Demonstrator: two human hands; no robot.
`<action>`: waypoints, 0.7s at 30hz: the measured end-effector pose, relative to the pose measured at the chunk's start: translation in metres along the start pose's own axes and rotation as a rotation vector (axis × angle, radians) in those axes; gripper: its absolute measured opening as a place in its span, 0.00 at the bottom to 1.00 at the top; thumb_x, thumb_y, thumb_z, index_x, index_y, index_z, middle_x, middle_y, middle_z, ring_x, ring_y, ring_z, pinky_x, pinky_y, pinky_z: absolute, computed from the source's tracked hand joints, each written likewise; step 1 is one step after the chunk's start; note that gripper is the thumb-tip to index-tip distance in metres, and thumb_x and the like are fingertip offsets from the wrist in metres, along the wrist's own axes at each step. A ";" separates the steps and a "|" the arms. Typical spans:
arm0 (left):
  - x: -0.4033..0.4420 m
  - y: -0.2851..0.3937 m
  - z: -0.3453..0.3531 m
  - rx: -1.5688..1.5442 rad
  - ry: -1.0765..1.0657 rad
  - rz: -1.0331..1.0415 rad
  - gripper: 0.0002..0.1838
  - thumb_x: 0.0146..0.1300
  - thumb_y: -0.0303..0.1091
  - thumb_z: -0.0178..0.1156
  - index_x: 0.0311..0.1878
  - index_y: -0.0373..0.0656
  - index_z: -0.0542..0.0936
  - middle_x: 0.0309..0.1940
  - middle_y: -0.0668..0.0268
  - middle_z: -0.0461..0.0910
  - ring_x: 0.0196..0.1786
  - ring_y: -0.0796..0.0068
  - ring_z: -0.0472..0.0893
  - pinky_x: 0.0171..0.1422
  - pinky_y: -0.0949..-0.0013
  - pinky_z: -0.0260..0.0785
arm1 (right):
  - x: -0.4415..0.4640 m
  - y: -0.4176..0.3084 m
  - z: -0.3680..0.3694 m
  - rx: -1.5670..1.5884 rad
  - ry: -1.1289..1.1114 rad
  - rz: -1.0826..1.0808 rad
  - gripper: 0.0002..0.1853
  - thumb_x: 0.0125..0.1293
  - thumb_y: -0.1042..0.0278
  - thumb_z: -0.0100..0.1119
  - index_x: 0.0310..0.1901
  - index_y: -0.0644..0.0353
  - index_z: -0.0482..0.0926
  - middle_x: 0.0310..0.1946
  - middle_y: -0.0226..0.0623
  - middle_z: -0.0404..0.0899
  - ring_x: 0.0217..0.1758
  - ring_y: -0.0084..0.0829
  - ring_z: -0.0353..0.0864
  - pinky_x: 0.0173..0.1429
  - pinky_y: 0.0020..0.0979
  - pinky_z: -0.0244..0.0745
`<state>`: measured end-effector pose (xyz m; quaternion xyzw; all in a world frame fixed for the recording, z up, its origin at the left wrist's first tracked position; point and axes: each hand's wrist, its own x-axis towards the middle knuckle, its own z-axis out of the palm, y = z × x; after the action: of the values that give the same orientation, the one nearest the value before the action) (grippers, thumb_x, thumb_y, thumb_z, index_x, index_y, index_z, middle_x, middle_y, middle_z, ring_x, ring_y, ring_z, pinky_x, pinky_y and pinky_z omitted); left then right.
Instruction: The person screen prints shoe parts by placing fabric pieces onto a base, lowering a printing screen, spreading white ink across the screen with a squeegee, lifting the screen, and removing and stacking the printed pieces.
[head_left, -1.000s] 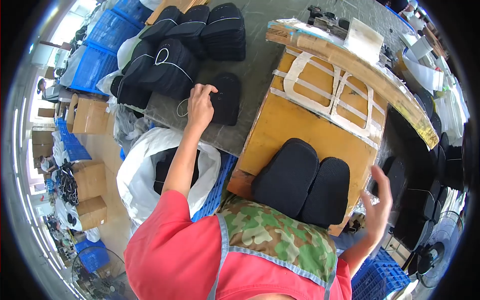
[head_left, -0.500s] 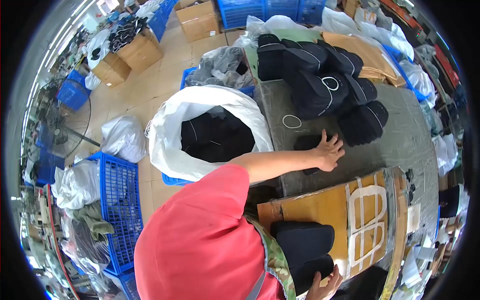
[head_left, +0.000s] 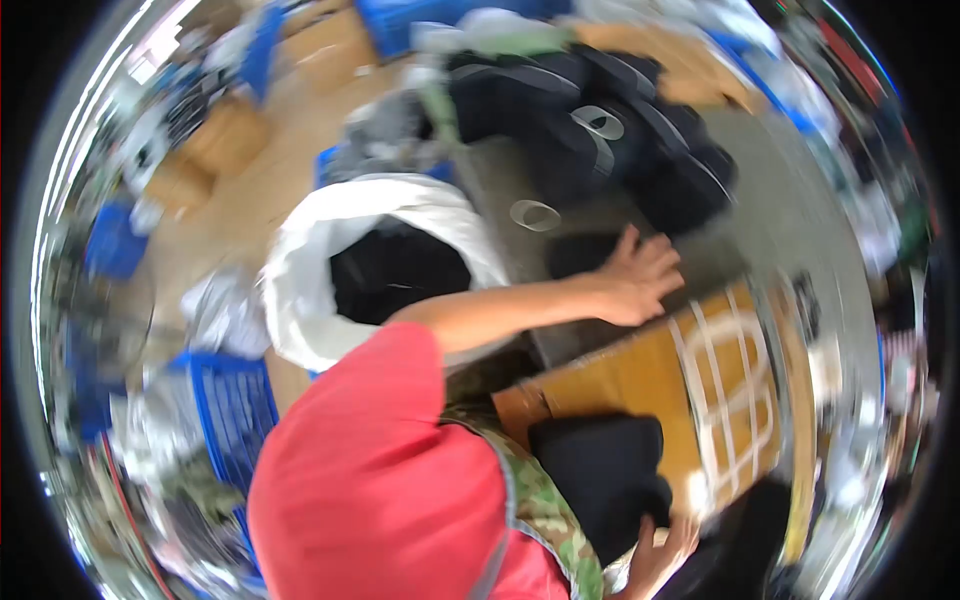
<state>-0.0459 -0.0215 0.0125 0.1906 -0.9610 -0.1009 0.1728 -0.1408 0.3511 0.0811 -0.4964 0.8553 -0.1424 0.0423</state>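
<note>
My left hand (head_left: 640, 278) reaches across the grey worktop with its fingers spread. Beside its wrist lies a flat black fabric piece (head_left: 580, 254), partly covered by the hand and forearm. Closer to my body, my right hand (head_left: 665, 550) is at the edge of some black fabric pieces (head_left: 600, 470) on a brown cardboard sheet (head_left: 690, 400). Its thumb touches the lower piece and stands apart from the blurred fingers. Stacks of black fabric pieces (head_left: 540, 110) with pale edge lines sit farther along the worktop, with a white ring (head_left: 597, 122) on top.
An open white sack (head_left: 300, 290) holding black pieces stands left of the worktop. A second white loop (head_left: 535, 215) lies on the worktop. There are blue crates (head_left: 232, 405), cardboard boxes (head_left: 225, 135) and plastic bags around the floor.
My view has turned and blurred, so the scene sits higher and farther left. My left hand has shifted a little toward the cardboard sheet, still spread. My right hand stays by the black pieces.
</note>
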 end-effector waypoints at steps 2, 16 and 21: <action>-0.009 0.023 -0.019 -0.237 0.152 0.119 0.25 0.53 0.33 0.67 0.56 0.46 0.75 0.59 0.57 0.71 0.66 0.54 0.66 0.66 0.46 0.56 | 0.007 -0.018 -0.024 0.174 0.001 0.027 0.12 0.52 0.74 0.64 0.39 0.65 0.77 0.34 0.45 0.79 0.42 0.46 0.78 0.46 0.39 0.71; -0.071 0.114 -0.054 -0.482 -0.456 0.348 0.32 0.55 0.25 0.62 0.65 0.40 0.67 0.61 0.54 0.65 0.63 0.52 0.67 0.69 0.56 0.59 | 0.170 0.183 0.067 0.149 0.645 0.099 0.17 0.66 0.71 0.55 0.55 0.65 0.76 0.55 0.53 0.75 0.63 0.51 0.70 0.67 0.45 0.62; -0.067 0.118 -0.053 -0.431 -0.440 0.328 0.30 0.54 0.23 0.62 0.63 0.41 0.69 0.55 0.56 0.66 0.60 0.55 0.68 0.66 0.55 0.58 | 0.171 0.155 0.083 0.026 0.601 0.099 0.20 0.62 0.67 0.56 0.55 0.67 0.75 0.55 0.56 0.75 0.61 0.56 0.69 0.66 0.48 0.63</action>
<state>-0.0070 0.1062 0.0723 -0.0336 -0.9497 -0.3112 0.0116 -0.3394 0.2592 -0.0310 -0.3891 0.8507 -0.2917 -0.1995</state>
